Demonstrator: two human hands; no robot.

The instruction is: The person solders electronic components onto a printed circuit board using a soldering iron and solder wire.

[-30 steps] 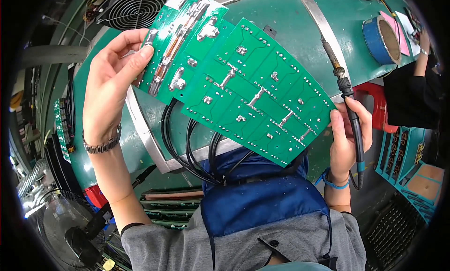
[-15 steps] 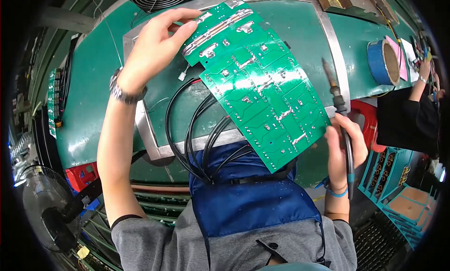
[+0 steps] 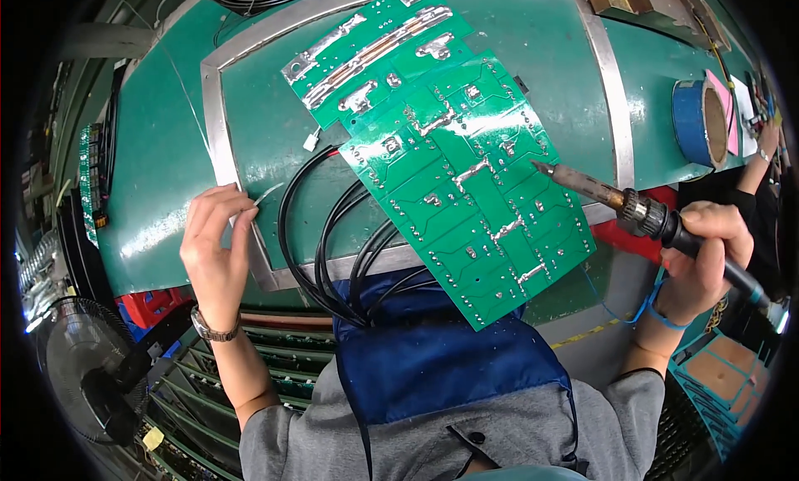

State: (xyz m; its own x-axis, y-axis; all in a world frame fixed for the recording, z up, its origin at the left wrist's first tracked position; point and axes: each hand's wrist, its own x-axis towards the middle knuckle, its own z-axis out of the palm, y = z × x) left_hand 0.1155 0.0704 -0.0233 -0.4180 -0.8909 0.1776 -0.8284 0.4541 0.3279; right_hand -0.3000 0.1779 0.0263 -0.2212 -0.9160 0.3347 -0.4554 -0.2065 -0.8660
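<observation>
Here, the left hand (image 3: 215,252) pinches a wire (image 3: 268,193) between thumb and fingers; the right hand (image 3: 707,260) curls around an iron (image 3: 642,212), tip over the board (image 3: 462,202).

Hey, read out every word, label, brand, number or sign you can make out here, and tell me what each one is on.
None: no text is readable in this view.
Green circuit board: solder joints and traces show; any lettering is too small to read.
Soldering iron in the right hand: no readable marking.
Pink sheet and white sheet: too small and blurred to tell.
</observation>
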